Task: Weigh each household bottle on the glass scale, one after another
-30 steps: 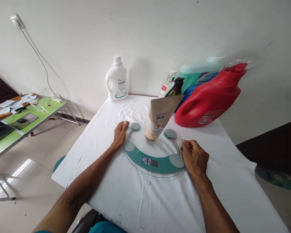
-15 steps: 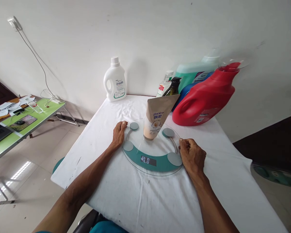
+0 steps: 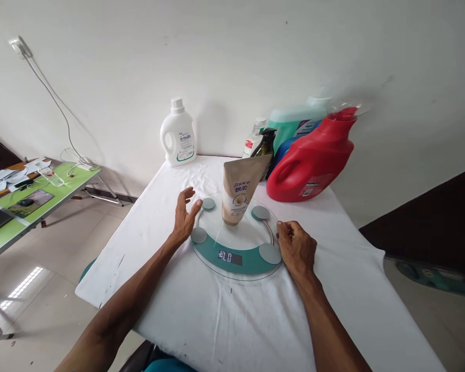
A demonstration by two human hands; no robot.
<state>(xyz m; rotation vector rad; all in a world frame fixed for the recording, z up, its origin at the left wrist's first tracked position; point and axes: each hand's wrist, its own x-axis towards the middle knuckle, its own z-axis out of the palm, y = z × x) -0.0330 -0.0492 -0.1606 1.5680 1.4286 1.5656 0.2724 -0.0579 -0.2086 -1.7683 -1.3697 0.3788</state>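
A round glass bathroom scale with a green band and a lit display lies on the white-clothed table. Standing on its glass, cap down, is a beige Rejoice tube. My left hand is beside the scale's left rim, its fingers spread and holding nothing. At the right rim, my right hand is closed with curled fingers, thumb and forefinger pinching the glass edge. Its other fingertips are tucked out of sight.
A white jug stands at the table's back left. Behind the tube at the right are a red jug, a dark pump bottle, a small clear bottle and a green jug. A green table stands farther left.
My left hand has let go of the scale's left rim and its fingers have spread apart. My right hand stays at the right rim. The whole view has shifted slightly.
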